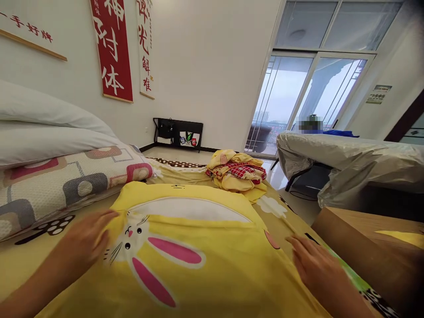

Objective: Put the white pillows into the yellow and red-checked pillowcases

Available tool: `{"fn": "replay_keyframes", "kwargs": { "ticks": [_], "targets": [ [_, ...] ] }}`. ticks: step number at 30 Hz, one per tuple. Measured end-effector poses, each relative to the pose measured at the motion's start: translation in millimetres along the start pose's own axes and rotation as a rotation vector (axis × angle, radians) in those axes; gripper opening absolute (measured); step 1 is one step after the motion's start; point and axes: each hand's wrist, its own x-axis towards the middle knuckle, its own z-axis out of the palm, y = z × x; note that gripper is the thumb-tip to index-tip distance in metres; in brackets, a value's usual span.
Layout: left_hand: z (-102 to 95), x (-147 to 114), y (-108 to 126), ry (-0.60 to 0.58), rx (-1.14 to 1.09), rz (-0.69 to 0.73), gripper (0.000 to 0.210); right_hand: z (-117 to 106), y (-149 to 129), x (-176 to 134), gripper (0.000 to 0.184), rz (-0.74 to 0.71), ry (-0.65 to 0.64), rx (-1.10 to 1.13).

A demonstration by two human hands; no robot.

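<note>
A yellow cloth piece with a printed white rabbit (225, 265) lies spread before me; whether it is a garment or a cover, I cannot tell. Its upper part is folded over, showing a white curved panel (188, 207) and a yellow band along the far side. My left hand (88, 234) is closed on the cloth's left edge, beside the rabbit's face. At the right edge, my right hand (318, 267) rests with its fingers stretched out, close to the cloth. Beyond it sits a heap of yellow and red-checked cloth (236, 172).
Everything lies on a yellow patterned bed sheet (271, 207). White bedding (49, 119) and a patterned pillow (82, 181) are piled on the left. A cardboard box (357, 247) stands at the right, below a plastic-covered table (357, 150). A black rack (179, 132) is against the far wall.
</note>
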Motion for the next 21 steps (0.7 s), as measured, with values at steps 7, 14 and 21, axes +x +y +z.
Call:
{"fn": "replay_keyframes", "kwargs": {
  "ticks": [7,14,21],
  "targets": [
    [36.0,89,111,-0.286,-0.391,0.224,0.041,-5,-97,116,0.042,-0.202,0.038,0.513],
    [68.2,83,106,-0.503,-0.452,0.098,0.046,65,-117,89,0.043,-0.131,-0.327,0.791],
    [41.5,52,47,-0.406,-0.276,0.003,0.044,59,-75,55,0.037,-0.04,-0.274,0.746]
  ]
}}
